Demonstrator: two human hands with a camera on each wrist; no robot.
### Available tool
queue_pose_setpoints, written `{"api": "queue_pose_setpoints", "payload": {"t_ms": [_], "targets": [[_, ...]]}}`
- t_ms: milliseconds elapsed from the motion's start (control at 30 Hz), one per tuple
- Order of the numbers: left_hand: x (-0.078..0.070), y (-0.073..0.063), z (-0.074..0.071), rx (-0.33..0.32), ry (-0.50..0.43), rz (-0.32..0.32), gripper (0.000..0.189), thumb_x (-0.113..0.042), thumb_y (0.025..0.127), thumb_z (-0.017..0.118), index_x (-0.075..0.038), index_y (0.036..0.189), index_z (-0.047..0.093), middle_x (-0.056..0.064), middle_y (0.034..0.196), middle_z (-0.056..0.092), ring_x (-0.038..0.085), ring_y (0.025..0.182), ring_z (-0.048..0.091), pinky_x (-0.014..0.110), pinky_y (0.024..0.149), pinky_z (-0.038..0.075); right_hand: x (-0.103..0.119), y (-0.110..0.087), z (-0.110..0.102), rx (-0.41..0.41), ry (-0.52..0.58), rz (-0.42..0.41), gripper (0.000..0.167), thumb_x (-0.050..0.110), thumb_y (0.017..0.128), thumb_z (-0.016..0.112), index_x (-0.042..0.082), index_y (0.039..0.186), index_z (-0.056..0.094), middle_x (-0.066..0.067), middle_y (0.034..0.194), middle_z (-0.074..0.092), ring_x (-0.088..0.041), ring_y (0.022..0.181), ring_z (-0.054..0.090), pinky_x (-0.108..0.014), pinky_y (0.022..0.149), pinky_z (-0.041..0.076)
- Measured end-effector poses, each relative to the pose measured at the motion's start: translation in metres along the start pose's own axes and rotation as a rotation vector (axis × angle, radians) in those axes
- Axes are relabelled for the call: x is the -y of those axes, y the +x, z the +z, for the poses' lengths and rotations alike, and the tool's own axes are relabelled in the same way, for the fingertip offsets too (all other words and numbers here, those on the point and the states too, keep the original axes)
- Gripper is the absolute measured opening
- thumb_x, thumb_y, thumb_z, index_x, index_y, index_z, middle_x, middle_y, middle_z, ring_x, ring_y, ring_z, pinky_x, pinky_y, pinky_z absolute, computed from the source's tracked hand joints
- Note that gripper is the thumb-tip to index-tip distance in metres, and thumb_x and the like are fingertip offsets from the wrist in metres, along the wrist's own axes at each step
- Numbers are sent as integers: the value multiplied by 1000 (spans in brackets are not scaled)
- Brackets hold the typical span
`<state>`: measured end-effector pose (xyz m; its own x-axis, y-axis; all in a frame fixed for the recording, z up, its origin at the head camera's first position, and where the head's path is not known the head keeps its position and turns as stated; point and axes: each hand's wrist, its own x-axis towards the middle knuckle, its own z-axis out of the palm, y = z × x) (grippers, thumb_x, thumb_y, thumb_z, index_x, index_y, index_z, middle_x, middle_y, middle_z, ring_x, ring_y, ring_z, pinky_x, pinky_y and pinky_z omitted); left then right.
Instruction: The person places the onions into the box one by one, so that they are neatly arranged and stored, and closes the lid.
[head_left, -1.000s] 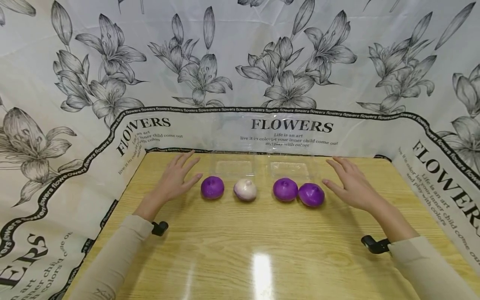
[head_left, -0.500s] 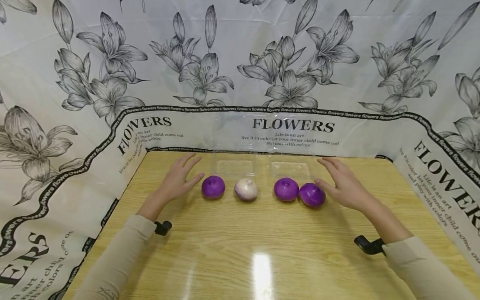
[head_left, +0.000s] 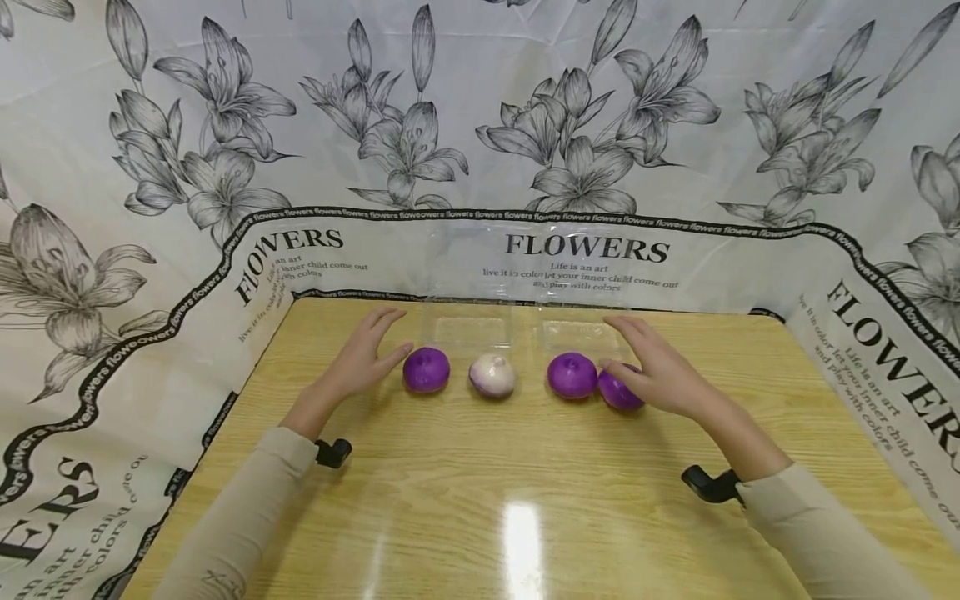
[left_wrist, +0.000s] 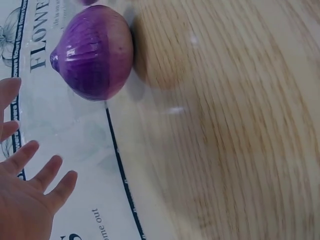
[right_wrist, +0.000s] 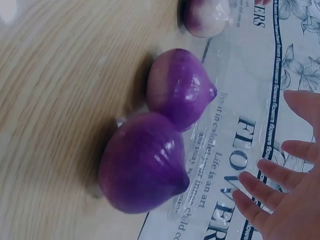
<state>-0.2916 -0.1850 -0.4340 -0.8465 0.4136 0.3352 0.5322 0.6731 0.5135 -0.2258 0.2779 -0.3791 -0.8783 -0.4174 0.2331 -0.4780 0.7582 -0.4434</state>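
Purple onions and a pale one stand in a row on the table. My left hand [head_left: 362,354] hovers with spread fingers beside the leftmost purple onion [head_left: 426,370], which also shows large in the left wrist view. The white-and-purple onion [head_left: 492,376] sits to its right. My right hand [head_left: 660,371] is over the rightmost purple onion [head_left: 618,392], partly covering it in the head view, its fingers extended and holding nothing. Against that onion leans another purple onion [right_wrist: 177,90]. Behind the row stand two clear plastic boxes, a left box [head_left: 471,344] and a right box [head_left: 551,340], lids raised.
A white flower-printed cloth [head_left: 405,267] rises behind and along both sides of the wooden table [head_left: 450,483]. Black wrist mounts [head_left: 708,483] stick out below the forearms. Light glares off the table's near part.
My right hand has moved left, from beside the rightmost onion to over it. My left hand has shifted slightly right, closer to the leftmost onion. The onions and boxes stay put.
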Motion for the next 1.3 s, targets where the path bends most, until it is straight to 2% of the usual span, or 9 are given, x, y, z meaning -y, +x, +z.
{"api": "queue_pose_setpoints", "payload": {"t_ms": [167, 367, 567, 767, 867, 1100, 1300], "targets": [[-4, 3, 1, 9, -54, -24, 63, -28, 101, 66, -4, 154, 41, 20, 155, 39, 39, 143, 38, 57, 119, 34, 7, 7, 8, 30, 10, -4, 67, 27, 102, 65, 0, 155, 35, -28, 154, 38, -48, 141, 37, -69, 115, 32], [-5, 7, 5, 15, -111, -43, 63, -26, 101, 67, -3, 154, 40, 20, 152, 42, 42, 132, 47, 58, 109, 46, 16, 14, 18, 69, 27, -35, 69, 27, 100, 68, -1, 154, 37, -29, 151, 41, -48, 140, 40, -68, 114, 36], [-3, 8, 11, 16, -212, -113, 63, -24, 102, 65, -5, 156, 38, 22, 154, 38, 46, 131, 48, 57, 105, 51, 26, 22, 30, 100, 70, -38, 71, 29, 99, 70, 2, 155, 37, -27, 155, 39, -47, 142, 37, -66, 116, 34], [-5, 13, 14, -6, -277, -153, 62, -23, 102, 65, -4, 155, 38, 24, 154, 38, 43, 131, 51, 56, 104, 52, 35, 27, 41, 128, 104, -35, 71, 25, 95, 74, 2, 153, 41, -28, 152, 41, -46, 137, 44, -63, 112, 42], [-5, 16, 15, -15, -294, -173, 62, -22, 102, 66, -3, 154, 38, 24, 154, 39, 43, 130, 52, 54, 104, 53, 38, 30, 49, 125, 111, -56, 70, 24, 94, 74, 0, 151, 42, -29, 150, 44, -46, 135, 46, -62, 112, 43], [-6, 24, 16, -2, -278, -195, 62, -20, 102, 66, 0, 153, 38, 25, 152, 41, 43, 129, 54, 52, 103, 54, 45, 38, 64, 122, 131, -23, 73, 24, 92, 76, -4, 150, 42, -29, 149, 46, -47, 136, 45, -63, 114, 39], [-6, 29, 17, 18, -293, -252, 64, -22, 102, 66, 0, 154, 36, 24, 153, 41, 41, 130, 54, 50, 102, 55, 49, 44, 77, 124, 177, 1, 69, 21, 93, 75, -6, 149, 43, -30, 143, 52, -48, 121, 57, -58, 102, 51]]}}
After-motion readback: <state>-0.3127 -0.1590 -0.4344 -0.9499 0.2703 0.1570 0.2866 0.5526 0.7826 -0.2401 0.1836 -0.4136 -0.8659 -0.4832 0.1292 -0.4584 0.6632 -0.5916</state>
